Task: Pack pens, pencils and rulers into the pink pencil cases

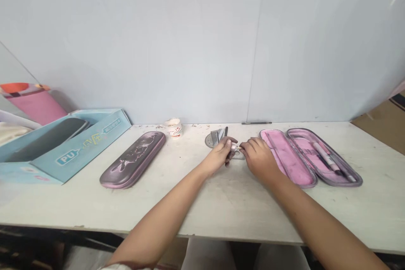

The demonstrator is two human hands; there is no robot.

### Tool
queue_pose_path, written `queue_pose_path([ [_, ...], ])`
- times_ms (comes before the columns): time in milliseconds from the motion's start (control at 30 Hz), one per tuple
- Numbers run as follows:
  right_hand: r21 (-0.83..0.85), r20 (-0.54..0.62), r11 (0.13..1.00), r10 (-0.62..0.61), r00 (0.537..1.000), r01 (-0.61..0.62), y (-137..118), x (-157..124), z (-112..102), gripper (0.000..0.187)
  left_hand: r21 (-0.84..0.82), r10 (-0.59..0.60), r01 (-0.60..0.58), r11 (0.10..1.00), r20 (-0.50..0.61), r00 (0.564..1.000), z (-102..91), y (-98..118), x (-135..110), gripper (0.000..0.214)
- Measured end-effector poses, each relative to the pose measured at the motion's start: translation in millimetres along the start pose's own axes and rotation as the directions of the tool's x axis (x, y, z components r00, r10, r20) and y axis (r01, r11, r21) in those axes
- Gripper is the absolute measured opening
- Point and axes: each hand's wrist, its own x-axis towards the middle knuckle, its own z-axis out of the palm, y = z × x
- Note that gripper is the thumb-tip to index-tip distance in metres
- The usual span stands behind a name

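Note:
My left hand (223, 150) is closed in a pinch on a small whitish object (233, 147) whose kind I cannot make out. Facing it, my right hand (258, 154) pinches something thin with a yellowish end (239, 148), mostly hidden by the fingers. Below the fingertips lies a clear ruler-like piece (238, 155). Just behind my left hand are a round grey disc (209, 140) and flat grey drawing pieces (216, 135), with a dark stick end beside them. An open pink-lined pencil case (292, 166) lies right of my right hand, with pens and a pink marker (325, 156) in one half.
A closed dark pencil case (133, 160) lies to the left. Behind it stands a paper cup (173, 128), with small crumbs near the wall. A black pen (256, 123) lies along the wall. At far left, a light-blue box (85, 147) holds a grey case (52, 137), near a pink cylinder (39, 105).

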Motion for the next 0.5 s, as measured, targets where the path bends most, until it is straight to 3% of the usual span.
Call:
queue_pose_path([
  [100, -0.042, 0.048, 0.999, 0.007, 0.999, -0.005, -3, -3, -2, 0.023, 0.035, 0.069, -0.072, 0.997, 0.072, 0.995, 1.2, -7, -4, 0.036],
  [200, -0.052, 0.106, 0.999, 0.005, 0.994, 0.001, -9, -4, -7, 0.022, 0.074, 0.121, -0.126, 0.989, 0.077, 0.99, 2.5, -14, -7, 0.026],
  [267, 0.022, 0.159, 0.998, 0.051, 0.986, -0.056, -13, -3, -12, 0.02, 0.106, 0.141, -0.147, 0.983, 0.066, 0.988, 3.4, -16, -9, 0.022],
  [333, 0.208, 0.237, 0.961, 0.13, 0.963, -0.181, -13, -1, -17, 0.02, 0.167, 0.145, -0.155, 0.974, 0.071, 0.987, 4.1, -16, -11, 0.019],
  [400, 0.491, 0.381, 0.794, 0.174, 0.908, -0.358, -10, 0, -20, 0.026, 0.238, 0.147, -0.17, 0.956, 0.114, 0.983, 4.6, -13, -14, 0.017],
  [467, 0.687, 0.571, 0.469, 0.124, 0.812, -0.555, -6, 0, -21, 0.035, 0.286, 0.156, -0.197, 0.938, 0.161, 0.975, 4.9, -9, -18, 0.016],
  [500, 0.705, 0.652, 0.307, 0.072, 0.755, -0.639, -4, 0, -21, 0.037, 0.301, 0.164, -0.211, 0.93, 0.174, 0.971, 5.1, -8, -19, 0.015],
])
